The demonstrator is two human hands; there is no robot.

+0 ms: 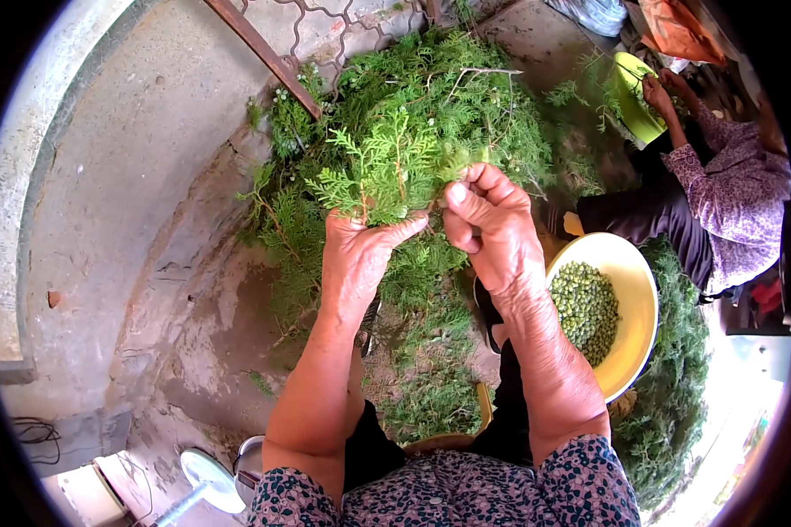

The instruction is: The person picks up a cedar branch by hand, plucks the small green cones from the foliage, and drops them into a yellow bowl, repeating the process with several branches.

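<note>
A green conifer sprig [382,171] with flat, fan-like leaves rises from my left hand [358,259], whose fingers close round its stem. My right hand [497,220] is beside it, thumb and forefinger pinched together at the sprig's right edge. What sits between those fingertips is too small to make out. Beneath both hands spreads a big heap of cut conifer branches [466,97]. To the right of my right forearm stands a yellow basin [637,303] with many small green cones [584,307] in it.
At the upper right another person [729,176] in a patterned top works over a yellow-green basin [631,97]. More cut greenery [668,386] lies right of the yellow basin. A brown bar [268,57] slants in at upper left. A round-based stand [211,479] is at lower left.
</note>
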